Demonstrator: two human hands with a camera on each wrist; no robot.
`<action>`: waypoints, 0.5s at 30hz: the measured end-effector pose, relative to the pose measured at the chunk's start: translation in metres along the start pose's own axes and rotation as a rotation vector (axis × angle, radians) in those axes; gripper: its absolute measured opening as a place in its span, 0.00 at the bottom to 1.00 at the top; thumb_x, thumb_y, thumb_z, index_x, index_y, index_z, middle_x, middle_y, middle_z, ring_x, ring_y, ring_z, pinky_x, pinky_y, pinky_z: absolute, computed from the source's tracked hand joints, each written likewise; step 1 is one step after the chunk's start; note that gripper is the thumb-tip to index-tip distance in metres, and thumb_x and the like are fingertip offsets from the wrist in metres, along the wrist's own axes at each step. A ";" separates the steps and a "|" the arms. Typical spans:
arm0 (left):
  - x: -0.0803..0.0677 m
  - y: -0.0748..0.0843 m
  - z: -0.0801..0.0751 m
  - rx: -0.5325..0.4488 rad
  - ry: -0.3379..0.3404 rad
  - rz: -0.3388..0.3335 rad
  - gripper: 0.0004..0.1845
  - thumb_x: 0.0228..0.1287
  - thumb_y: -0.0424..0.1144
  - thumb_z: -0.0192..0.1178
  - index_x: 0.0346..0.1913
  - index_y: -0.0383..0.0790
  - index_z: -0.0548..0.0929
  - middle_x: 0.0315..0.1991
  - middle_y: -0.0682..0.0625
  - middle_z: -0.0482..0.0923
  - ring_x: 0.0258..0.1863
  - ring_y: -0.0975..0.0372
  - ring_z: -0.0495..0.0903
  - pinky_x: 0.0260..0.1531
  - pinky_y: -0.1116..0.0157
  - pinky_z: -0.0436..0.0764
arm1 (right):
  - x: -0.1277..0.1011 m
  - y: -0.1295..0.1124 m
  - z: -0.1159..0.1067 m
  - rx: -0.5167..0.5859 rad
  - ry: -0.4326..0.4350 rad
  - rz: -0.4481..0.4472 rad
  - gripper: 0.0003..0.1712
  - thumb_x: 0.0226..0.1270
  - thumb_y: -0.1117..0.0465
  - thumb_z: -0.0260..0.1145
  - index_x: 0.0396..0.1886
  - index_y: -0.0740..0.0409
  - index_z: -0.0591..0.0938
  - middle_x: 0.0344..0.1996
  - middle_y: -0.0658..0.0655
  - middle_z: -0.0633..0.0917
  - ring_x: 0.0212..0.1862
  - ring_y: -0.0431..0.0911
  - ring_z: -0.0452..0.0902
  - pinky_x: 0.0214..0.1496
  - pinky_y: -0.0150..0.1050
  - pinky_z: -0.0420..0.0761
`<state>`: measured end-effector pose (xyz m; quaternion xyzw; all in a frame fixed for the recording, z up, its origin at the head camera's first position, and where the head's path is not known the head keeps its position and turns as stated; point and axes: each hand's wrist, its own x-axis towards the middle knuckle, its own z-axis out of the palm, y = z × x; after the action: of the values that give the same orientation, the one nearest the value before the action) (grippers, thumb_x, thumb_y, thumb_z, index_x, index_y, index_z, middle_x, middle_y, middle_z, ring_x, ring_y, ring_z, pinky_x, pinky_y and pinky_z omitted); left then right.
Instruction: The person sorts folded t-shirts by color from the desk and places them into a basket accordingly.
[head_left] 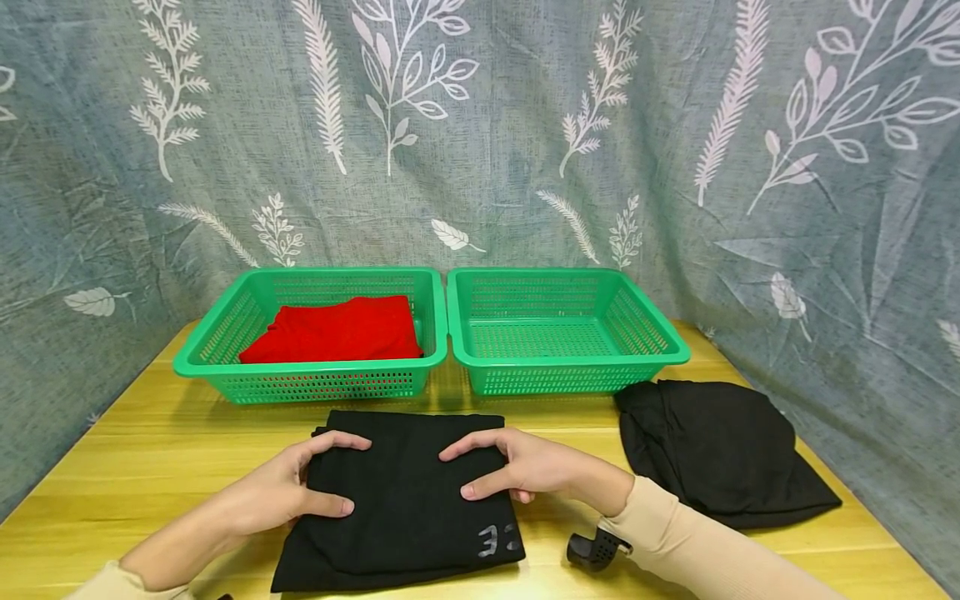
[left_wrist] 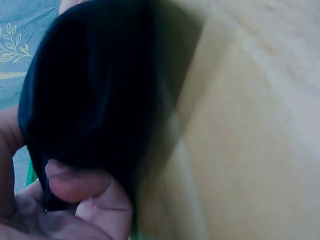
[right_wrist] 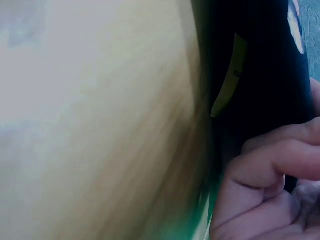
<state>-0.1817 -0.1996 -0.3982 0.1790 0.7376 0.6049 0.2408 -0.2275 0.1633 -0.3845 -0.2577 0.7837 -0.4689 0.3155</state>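
Both wrist views smeared by blur, worktop grain lost; yellow tag on the black cloth unreadable; cloth's grey print partly folded under; right hand cut off by frame edge.

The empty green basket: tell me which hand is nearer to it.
Right. The right hand grips the folded black garment's right edge, just in front of the empty green basket. The left hand grips the left edge, below the basket with the red cloth.
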 end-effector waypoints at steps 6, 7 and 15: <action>0.003 -0.004 0.004 -0.045 0.056 -0.008 0.37 0.67 0.32 0.74 0.78 0.38 0.73 0.57 0.43 0.89 0.47 0.55 0.92 0.46 0.59 0.91 | -0.003 0.002 -0.001 -0.005 0.009 0.000 0.28 0.71 0.56 0.77 0.69 0.40 0.84 0.72 0.53 0.78 0.13 0.40 0.59 0.19 0.31 0.65; 0.004 -0.004 0.004 -0.044 0.067 -0.005 0.37 0.66 0.32 0.74 0.77 0.38 0.74 0.57 0.44 0.89 0.48 0.55 0.92 0.48 0.59 0.91 | -0.004 0.003 -0.002 -0.012 0.014 -0.001 0.27 0.71 0.56 0.77 0.69 0.38 0.84 0.73 0.53 0.77 0.13 0.40 0.59 0.19 0.31 0.65; 0.005 0.005 0.010 -0.086 0.086 0.013 0.38 0.65 0.31 0.75 0.77 0.38 0.74 0.56 0.43 0.90 0.48 0.52 0.93 0.47 0.56 0.92 | -0.014 0.002 -0.009 -0.041 0.043 -0.025 0.29 0.70 0.55 0.78 0.69 0.37 0.84 0.66 0.52 0.84 0.14 0.40 0.59 0.20 0.30 0.63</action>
<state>-0.1800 -0.1878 -0.3952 0.1472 0.7193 0.6449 0.2123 -0.2253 0.1788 -0.3791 -0.2637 0.7965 -0.4620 0.2874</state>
